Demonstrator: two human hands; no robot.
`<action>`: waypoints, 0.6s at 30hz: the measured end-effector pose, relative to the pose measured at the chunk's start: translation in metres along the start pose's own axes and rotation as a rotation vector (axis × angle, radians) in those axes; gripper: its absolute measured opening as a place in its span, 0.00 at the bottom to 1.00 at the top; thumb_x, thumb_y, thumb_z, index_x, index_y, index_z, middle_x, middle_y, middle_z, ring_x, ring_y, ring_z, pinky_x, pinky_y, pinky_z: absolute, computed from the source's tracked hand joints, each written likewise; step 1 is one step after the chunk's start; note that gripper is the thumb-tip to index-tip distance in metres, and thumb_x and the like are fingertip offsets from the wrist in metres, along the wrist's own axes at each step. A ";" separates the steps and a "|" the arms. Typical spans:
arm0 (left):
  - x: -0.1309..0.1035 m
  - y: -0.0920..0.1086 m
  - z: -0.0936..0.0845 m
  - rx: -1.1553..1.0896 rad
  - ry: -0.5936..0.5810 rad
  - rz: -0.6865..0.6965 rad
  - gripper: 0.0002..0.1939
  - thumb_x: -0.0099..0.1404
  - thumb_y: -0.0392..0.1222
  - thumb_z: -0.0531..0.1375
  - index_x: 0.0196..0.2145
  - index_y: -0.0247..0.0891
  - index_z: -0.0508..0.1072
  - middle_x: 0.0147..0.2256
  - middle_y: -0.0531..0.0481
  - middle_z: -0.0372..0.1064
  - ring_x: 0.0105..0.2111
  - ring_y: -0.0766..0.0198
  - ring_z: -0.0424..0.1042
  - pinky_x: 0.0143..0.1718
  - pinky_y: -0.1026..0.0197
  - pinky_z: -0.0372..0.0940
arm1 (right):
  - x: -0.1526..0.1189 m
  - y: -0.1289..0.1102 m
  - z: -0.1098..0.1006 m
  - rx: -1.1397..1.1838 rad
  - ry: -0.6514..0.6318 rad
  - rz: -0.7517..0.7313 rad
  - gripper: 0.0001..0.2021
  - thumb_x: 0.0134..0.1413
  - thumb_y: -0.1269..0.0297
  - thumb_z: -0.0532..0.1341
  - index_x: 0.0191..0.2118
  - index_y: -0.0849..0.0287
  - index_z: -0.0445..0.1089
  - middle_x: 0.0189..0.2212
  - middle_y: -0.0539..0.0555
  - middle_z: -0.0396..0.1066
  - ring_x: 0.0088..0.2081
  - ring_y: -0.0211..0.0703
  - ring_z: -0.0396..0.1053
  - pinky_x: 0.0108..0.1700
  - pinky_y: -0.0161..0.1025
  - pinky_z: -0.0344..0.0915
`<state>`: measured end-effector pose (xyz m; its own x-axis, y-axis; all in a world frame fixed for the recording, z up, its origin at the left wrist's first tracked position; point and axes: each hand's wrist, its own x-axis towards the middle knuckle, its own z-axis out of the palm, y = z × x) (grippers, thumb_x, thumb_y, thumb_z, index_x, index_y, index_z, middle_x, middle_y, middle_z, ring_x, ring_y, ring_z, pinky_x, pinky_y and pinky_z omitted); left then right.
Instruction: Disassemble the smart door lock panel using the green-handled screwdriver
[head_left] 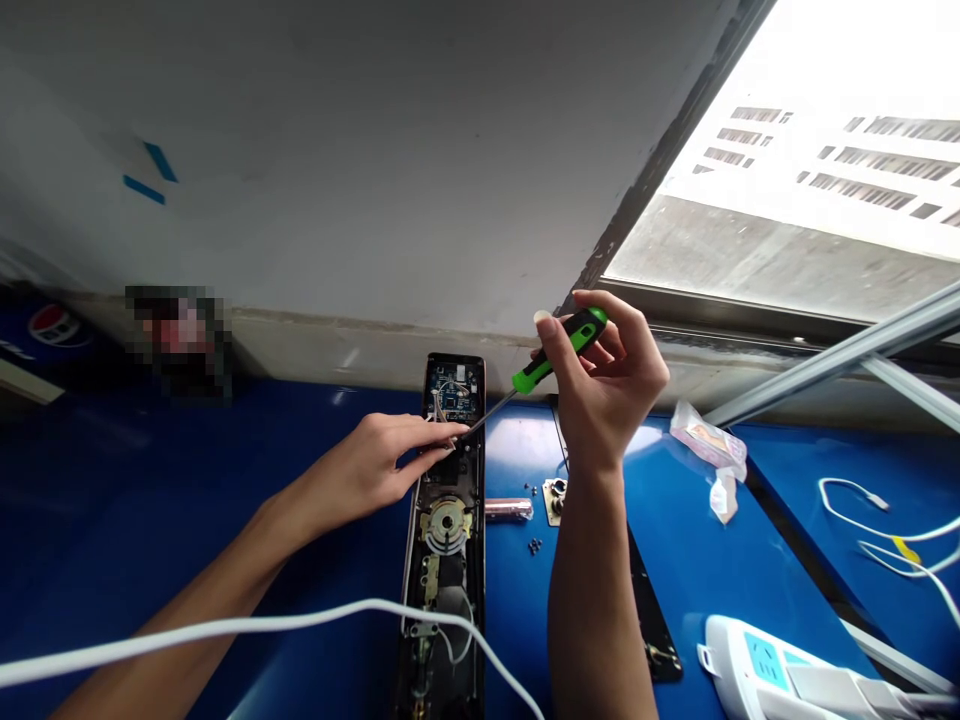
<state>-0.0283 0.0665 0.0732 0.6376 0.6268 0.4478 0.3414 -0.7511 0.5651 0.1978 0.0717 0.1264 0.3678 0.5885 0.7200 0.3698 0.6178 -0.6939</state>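
A long black door lock housing (pixel 448 470) lies open on the blue table, with a circuit board (pixel 454 392) at its far end and a round metal part (pixel 447 524) farther down. My right hand (pixel 604 385) grips the green and black handle of a screwdriver (pixel 531 375) above and to the right of it. The shaft slants down to the left, its tip by the fingers of my left hand (pixel 390 455). Those fingers and thumb are pinched together over the housing, below the board. Whatever is between them is too small to make out.
Small screws (pixel 535 547), a metal plate (pixel 555 502) and a shiny cylinder (pixel 510 510) lie right of the housing. A black panel (pixel 660 640) is partly behind my right forearm. A white cable (pixel 300 622) crosses in front; a power strip (pixel 750 665) stands at right.
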 end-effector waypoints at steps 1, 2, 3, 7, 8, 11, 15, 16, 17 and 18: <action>0.000 0.000 -0.001 0.000 -0.004 -0.006 0.19 0.73 0.36 0.62 0.60 0.44 0.76 0.48 0.51 0.82 0.44 0.59 0.83 0.45 0.61 0.77 | 0.000 0.000 0.001 0.004 -0.008 -0.004 0.14 0.58 0.63 0.72 0.48 0.48 0.73 0.35 0.48 0.77 0.36 0.41 0.80 0.36 0.41 0.81; -0.001 0.000 -0.001 0.003 -0.005 -0.016 0.19 0.73 0.37 0.62 0.60 0.44 0.76 0.48 0.51 0.82 0.43 0.59 0.83 0.45 0.61 0.76 | 0.000 -0.001 0.001 0.000 -0.010 -0.005 0.14 0.58 0.62 0.71 0.48 0.48 0.73 0.35 0.48 0.77 0.36 0.42 0.80 0.36 0.41 0.81; -0.001 0.000 -0.001 0.008 -0.004 -0.026 0.20 0.73 0.38 0.62 0.60 0.44 0.76 0.48 0.51 0.83 0.43 0.60 0.83 0.45 0.61 0.76 | -0.001 -0.001 0.002 -0.009 -0.006 -0.002 0.13 0.58 0.62 0.71 0.48 0.48 0.73 0.34 0.48 0.76 0.36 0.42 0.79 0.36 0.41 0.81; -0.003 -0.003 -0.001 0.057 0.020 -0.060 0.20 0.72 0.39 0.64 0.60 0.46 0.75 0.43 0.54 0.83 0.40 0.61 0.82 0.43 0.62 0.74 | -0.001 -0.002 0.003 -0.034 0.056 0.017 0.11 0.58 0.60 0.71 0.46 0.48 0.73 0.32 0.47 0.74 0.35 0.41 0.78 0.32 0.40 0.79; -0.003 -0.003 0.000 0.063 0.030 -0.061 0.20 0.71 0.39 0.65 0.60 0.46 0.75 0.42 0.54 0.83 0.39 0.62 0.82 0.43 0.62 0.74 | -0.001 -0.002 0.004 -0.032 0.062 0.021 0.11 0.58 0.60 0.71 0.45 0.48 0.73 0.32 0.47 0.74 0.35 0.41 0.78 0.32 0.40 0.78; -0.002 -0.004 0.000 0.057 0.055 -0.042 0.17 0.70 0.39 0.66 0.56 0.44 0.78 0.43 0.54 0.83 0.39 0.62 0.82 0.43 0.63 0.73 | -0.001 -0.002 0.005 -0.007 0.055 0.029 0.11 0.57 0.61 0.72 0.45 0.49 0.74 0.32 0.47 0.73 0.33 0.40 0.77 0.32 0.39 0.77; -0.002 -0.003 0.001 0.063 0.062 -0.003 0.13 0.70 0.38 0.66 0.52 0.41 0.80 0.43 0.53 0.83 0.39 0.62 0.82 0.42 0.63 0.73 | -0.001 -0.003 0.006 0.035 0.046 0.030 0.11 0.56 0.63 0.72 0.44 0.51 0.74 0.30 0.46 0.73 0.31 0.37 0.76 0.29 0.36 0.75; -0.003 -0.003 0.002 0.066 0.059 -0.001 0.13 0.70 0.38 0.66 0.52 0.40 0.80 0.43 0.52 0.83 0.38 0.62 0.82 0.41 0.63 0.73 | -0.001 -0.003 0.007 0.034 0.050 0.028 0.11 0.56 0.64 0.72 0.44 0.51 0.74 0.30 0.46 0.73 0.31 0.37 0.76 0.29 0.36 0.75; -0.003 -0.003 0.002 0.068 0.055 -0.001 0.13 0.70 0.38 0.66 0.52 0.39 0.80 0.42 0.52 0.83 0.38 0.62 0.82 0.40 0.63 0.73 | -0.001 -0.003 0.007 0.029 0.054 0.027 0.11 0.56 0.64 0.72 0.44 0.51 0.74 0.30 0.46 0.73 0.31 0.37 0.76 0.29 0.36 0.75; -0.003 -0.003 0.003 0.069 0.053 -0.003 0.13 0.71 0.38 0.66 0.52 0.39 0.80 0.42 0.52 0.83 0.38 0.62 0.82 0.40 0.62 0.73 | -0.001 -0.004 0.007 0.023 0.056 0.028 0.11 0.56 0.64 0.72 0.44 0.52 0.74 0.30 0.46 0.73 0.31 0.37 0.76 0.29 0.36 0.75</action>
<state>-0.0293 0.0667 0.0680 0.5999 0.6378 0.4830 0.3914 -0.7605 0.5181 0.1901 0.0724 0.1282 0.4249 0.5760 0.6984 0.3391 0.6140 -0.7127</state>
